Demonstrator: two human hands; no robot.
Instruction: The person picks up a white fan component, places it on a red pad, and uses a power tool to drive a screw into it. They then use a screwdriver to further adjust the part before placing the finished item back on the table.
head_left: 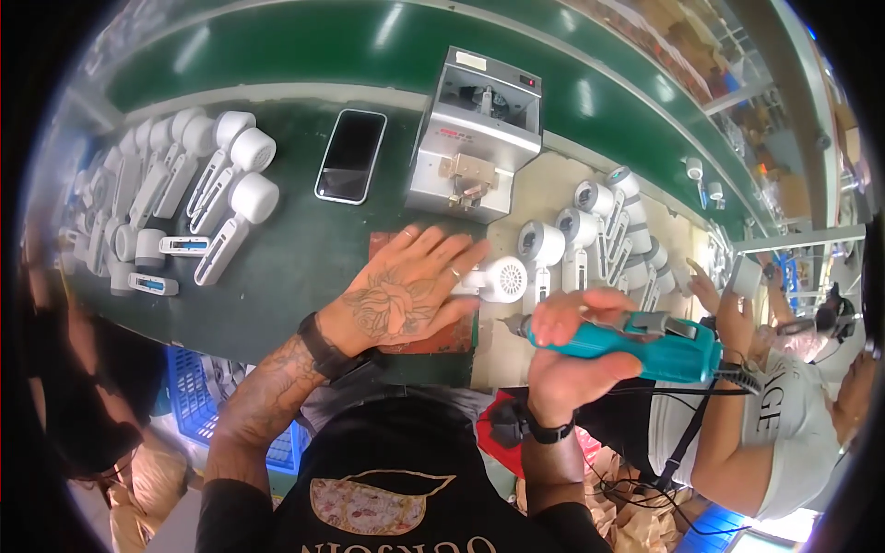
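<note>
My left hand (406, 290) lies over a white handheld fan (503, 278) on the reddish-brown mat (433, 346). The fan's handle runs under my palm, between thumb and fingers, and is mostly hidden; its round grille head sticks out to the right. My right hand (576, 355) is wrapped round a teal electric screwdriver (664, 347), held roughly level, with its tip pointing left toward the fan head. A gap separates the tip from the fan. A cord trails from the tool's right end.
Several white fans (249, 198) lie at the left; more fans (576, 230) lie at the right. A phone (352, 155) and a grey metal machine (475, 138) stand beyond my hands. A blue basket (195, 396) is below the table. Another person (765, 433) works at the right.
</note>
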